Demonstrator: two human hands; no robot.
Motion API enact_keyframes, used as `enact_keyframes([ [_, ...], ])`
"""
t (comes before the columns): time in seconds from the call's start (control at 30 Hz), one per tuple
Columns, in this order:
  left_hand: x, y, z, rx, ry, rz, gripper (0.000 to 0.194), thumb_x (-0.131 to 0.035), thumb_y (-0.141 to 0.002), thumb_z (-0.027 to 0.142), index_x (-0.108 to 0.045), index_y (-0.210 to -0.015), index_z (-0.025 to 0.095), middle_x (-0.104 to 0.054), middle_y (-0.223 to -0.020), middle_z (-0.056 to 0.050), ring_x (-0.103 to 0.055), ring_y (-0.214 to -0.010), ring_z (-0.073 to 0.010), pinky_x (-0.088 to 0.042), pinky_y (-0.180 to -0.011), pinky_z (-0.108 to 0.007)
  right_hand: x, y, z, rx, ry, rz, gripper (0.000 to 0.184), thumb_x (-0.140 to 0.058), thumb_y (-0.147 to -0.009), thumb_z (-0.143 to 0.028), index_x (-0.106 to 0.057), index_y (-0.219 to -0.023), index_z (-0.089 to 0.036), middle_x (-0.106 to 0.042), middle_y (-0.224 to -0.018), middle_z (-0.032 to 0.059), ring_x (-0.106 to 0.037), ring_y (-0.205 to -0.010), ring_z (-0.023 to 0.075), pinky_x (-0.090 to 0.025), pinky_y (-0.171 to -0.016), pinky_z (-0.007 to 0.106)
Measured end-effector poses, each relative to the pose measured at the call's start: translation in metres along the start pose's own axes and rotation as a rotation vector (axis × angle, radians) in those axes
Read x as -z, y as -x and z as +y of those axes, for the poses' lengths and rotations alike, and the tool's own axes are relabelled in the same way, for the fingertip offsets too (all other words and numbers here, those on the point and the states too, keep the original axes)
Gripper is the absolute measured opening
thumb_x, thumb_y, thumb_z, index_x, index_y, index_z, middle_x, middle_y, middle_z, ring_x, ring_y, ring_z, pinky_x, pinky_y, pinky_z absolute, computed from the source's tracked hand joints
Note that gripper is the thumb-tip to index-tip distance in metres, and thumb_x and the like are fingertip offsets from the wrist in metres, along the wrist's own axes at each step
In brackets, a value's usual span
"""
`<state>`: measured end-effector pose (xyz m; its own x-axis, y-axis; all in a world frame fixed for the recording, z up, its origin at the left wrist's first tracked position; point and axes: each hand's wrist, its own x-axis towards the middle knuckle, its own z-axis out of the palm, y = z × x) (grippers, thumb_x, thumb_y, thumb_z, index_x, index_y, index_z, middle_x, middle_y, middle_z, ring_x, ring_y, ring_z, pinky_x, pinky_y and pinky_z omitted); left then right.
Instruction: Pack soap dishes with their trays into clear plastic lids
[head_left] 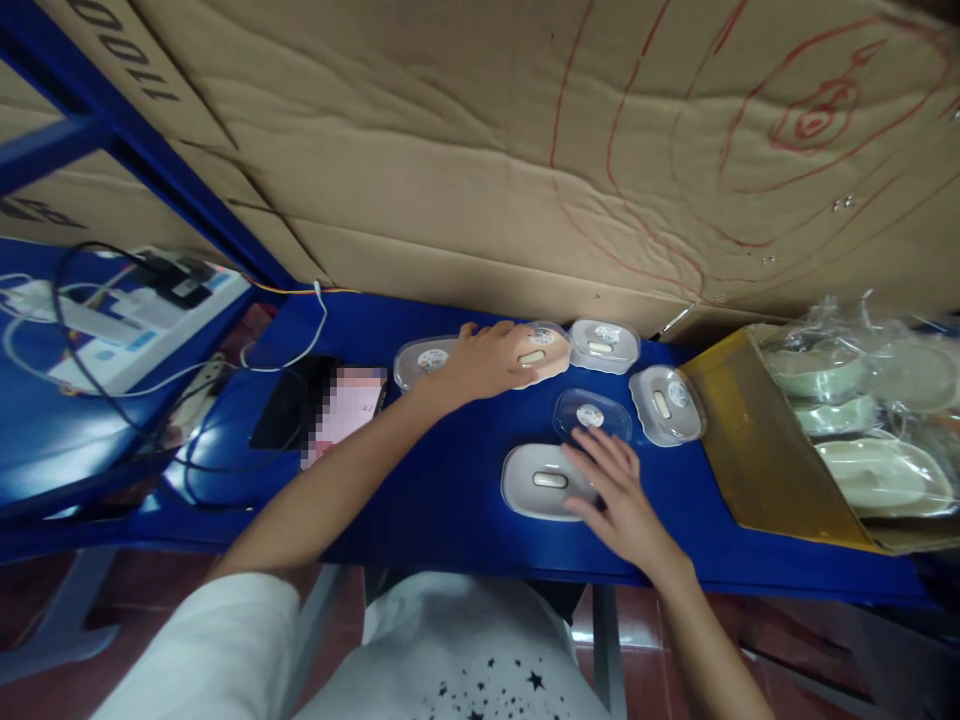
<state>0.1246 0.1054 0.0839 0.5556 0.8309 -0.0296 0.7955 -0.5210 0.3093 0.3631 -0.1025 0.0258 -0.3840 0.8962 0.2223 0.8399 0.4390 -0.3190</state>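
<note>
My left hand (489,362) reaches to the back row and curls around the left end of a peach oval box (553,352) with a clear lid. Just left of it a similar clear-lidded box (412,362) is partly covered by that hand. With fingers spread, my right hand (613,492) rests at the right end of an open grey oval box (525,490). A small cream pill-shaped piece (550,480) lies in its middle. Behind it lies a loose clear lid (574,408) with a round sticker, close to my right fingertips.
Two more lidded boxes, one grey-white (604,358) and one pale (666,405), stand at the back right. A carton (750,450) holds bagged green dishes (881,475). On the left are a phone (360,405), a black flat item (281,415) and a power strip (150,345) with cables.
</note>
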Motion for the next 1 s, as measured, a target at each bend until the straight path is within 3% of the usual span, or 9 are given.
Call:
enact_keyframes([
  [0.1,0.008,-0.013,-0.025,0.006,0.042,-0.068,0.063,-0.058,-0.102,0.062,-0.054,-0.154,0.025,-0.064,-0.153,-0.013,-0.063,-0.137,-0.0339,-0.043,-0.112,-0.048,-0.003,0.001,-0.020,0.120,0.001,-0.093,0.060,-0.065,-0.105,-0.052,-0.051,-0.160,-0.033,-0.052,-0.168,0.0091,-0.040,-0.161,0.0329,-0.038,-0.126,0.062],
  [0.2,0.014,-0.018,-0.041,0.000,0.054,-0.091,0.065,-0.055,-0.104,0.061,-0.050,-0.158,0.025,-0.061,-0.158,-0.011,-0.060,-0.141,-0.0314,-0.045,-0.113,-0.045,-0.007,-0.001,-0.029,0.133,0.020,-0.082,0.050,-0.067,-0.105,-0.048,-0.061,-0.151,-0.030,-0.055,-0.165,0.0087,-0.043,-0.159,0.0328,-0.040,-0.126,0.061],
  [0.37,0.018,0.011,-0.048,0.068,-0.042,0.100,0.064,-0.054,-0.108,0.046,-0.042,-0.164,0.018,-0.039,-0.173,-0.021,-0.039,-0.158,-0.0394,-0.024,-0.128,-0.062,-0.010,-0.001,-0.028,0.130,0.020,-0.021,0.041,-0.067,-0.106,-0.042,-0.065,-0.144,-0.029,-0.066,-0.155,0.0072,-0.049,-0.155,0.0324,-0.041,-0.123,0.061],
  [0.43,0.018,0.033,-0.054,0.091,-0.118,0.153,0.067,-0.064,-0.102,0.049,-0.047,-0.160,0.020,-0.048,-0.166,-0.020,-0.048,-0.152,-0.0417,-0.031,-0.126,-0.060,-0.010,0.000,-0.028,0.129,0.001,0.018,0.039,-0.065,-0.107,-0.040,-0.065,-0.144,-0.029,-0.071,-0.148,0.0058,-0.057,-0.149,0.0300,-0.037,-0.126,0.060],
  [0.53,0.016,0.060,-0.072,0.131,-0.155,0.069,0.075,-0.078,-0.091,0.055,-0.054,-0.155,0.025,-0.057,-0.156,-0.017,-0.059,-0.138,-0.0451,-0.044,-0.117,-0.062,-0.010,-0.001,-0.029,0.128,-0.021,0.070,0.040,-0.065,-0.108,-0.037,-0.063,-0.147,-0.029,-0.075,-0.142,0.0044,-0.067,-0.138,0.0268,-0.034,-0.128,0.060],
  [0.63,0.019,0.070,-0.092,0.142,-0.025,-0.012,0.071,-0.078,-0.090,0.056,-0.057,-0.152,0.029,-0.060,-0.154,-0.012,-0.060,-0.138,-0.0412,-0.049,-0.113,-0.057,-0.011,-0.007,-0.033,0.147,-0.028,0.084,0.042,-0.066,-0.107,-0.034,-0.062,-0.149,-0.029,-0.076,-0.140,0.0033,-0.069,-0.134,0.0257,-0.038,-0.127,0.058],
  [0.73,0.025,0.065,-0.099,0.146,0.074,-0.006,0.061,-0.070,-0.096,0.060,-0.060,-0.149,0.033,-0.066,-0.149,-0.006,-0.066,-0.133,-0.0334,-0.052,-0.111,-0.048,-0.013,-0.013,-0.039,0.167,-0.045,0.085,0.045,-0.065,-0.108,-0.033,-0.060,-0.152,-0.030,-0.078,-0.136,0.0022,-0.071,-0.130,0.0245,-0.043,-0.124,0.056],
  [0.87,0.029,0.055,-0.096,0.153,0.077,0.102,0.057,-0.062,-0.101,0.062,-0.059,-0.148,0.030,-0.069,-0.147,-0.006,-0.067,-0.134,-0.0317,-0.052,-0.112,-0.044,-0.014,-0.016,-0.046,0.188,-0.075,0.135,0.050,-0.061,-0.110,-0.033,-0.053,-0.159,-0.030,-0.080,-0.133,0.0025,-0.074,-0.122,0.0233,-0.051,-0.114,0.050],
  [1.0,0.016,0.049,-0.098,0.136,-0.024,0.272,0.062,-0.062,-0.102,0.056,-0.054,-0.155,0.024,-0.054,-0.163,-0.016,-0.052,-0.150,-0.0368,-0.046,-0.119,-0.052,-0.004,-0.020,-0.041,0.155,-0.045,0.222,0.053,-0.063,-0.109,-0.030,-0.051,-0.160,-0.027,-0.078,-0.136,0.0036,-0.071,-0.128,0.0234,-0.048,-0.112,0.046],
])
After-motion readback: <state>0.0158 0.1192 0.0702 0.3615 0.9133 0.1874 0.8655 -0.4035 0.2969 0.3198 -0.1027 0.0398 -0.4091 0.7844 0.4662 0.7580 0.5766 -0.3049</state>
